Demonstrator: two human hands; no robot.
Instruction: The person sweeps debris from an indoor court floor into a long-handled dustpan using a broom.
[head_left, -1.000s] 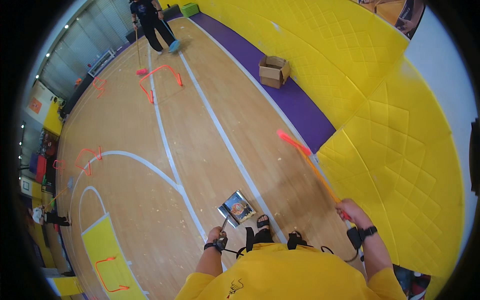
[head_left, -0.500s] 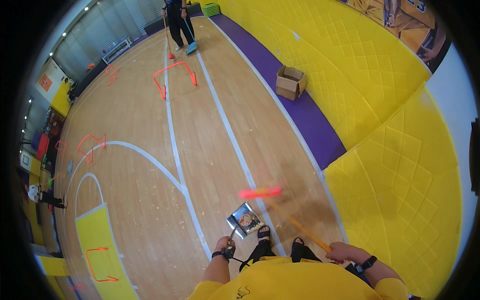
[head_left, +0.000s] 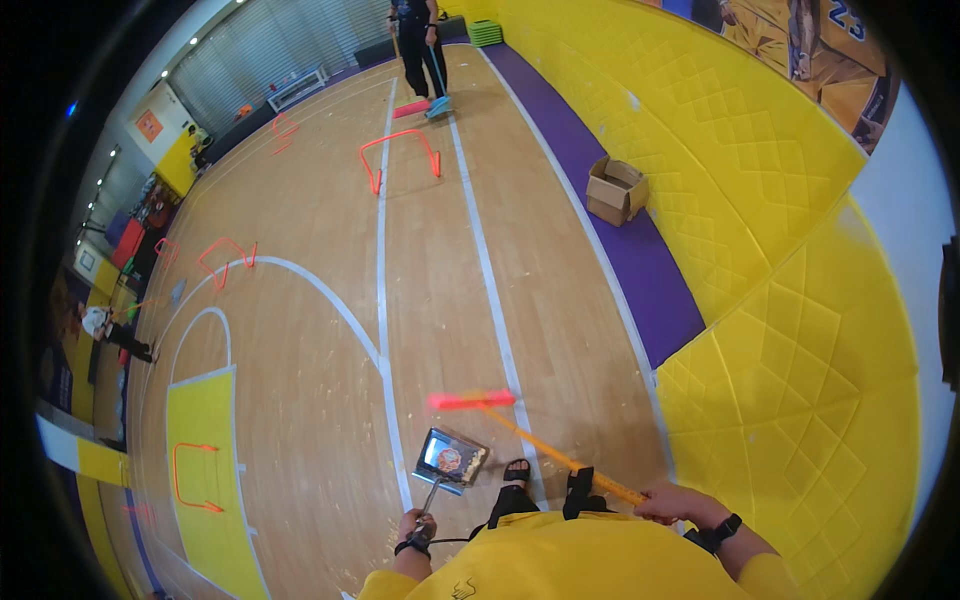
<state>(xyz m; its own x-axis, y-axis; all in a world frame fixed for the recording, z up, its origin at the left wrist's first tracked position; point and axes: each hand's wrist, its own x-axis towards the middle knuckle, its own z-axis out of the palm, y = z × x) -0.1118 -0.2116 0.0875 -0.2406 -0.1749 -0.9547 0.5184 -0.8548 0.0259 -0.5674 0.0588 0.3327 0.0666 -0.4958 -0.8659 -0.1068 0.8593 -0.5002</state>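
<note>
My right hand (head_left: 665,503) is closed round the orange handle of a broom (head_left: 472,401), whose pinkish-red head is over the floor just beyond the dustpan. In my left hand (head_left: 416,526) is the grey handle of a metal dustpan (head_left: 446,455), its fingers wrapped round it. The shiny pan lies low in front of my feet, tilted a little, with pale crumb-like debris (head_left: 474,464) along its right side and a round orange-red shape in its middle. Whether the pan touches the floor I cannot tell.
Several orange hurdles stand about the wooden floor, one (head_left: 400,150) far ahead. A person (head_left: 418,50) at the back holds a pink and a blue sweeping tool; another person (head_left: 118,330) is far left. An open cardboard box (head_left: 615,190) sits on the purple strip beside the yellow padded wall (head_left: 790,340).
The broom head has swung left toward the dustpan. The dustpan has turned and shifted left with my left hand. The whole view has turned, and one foot has moved.
</note>
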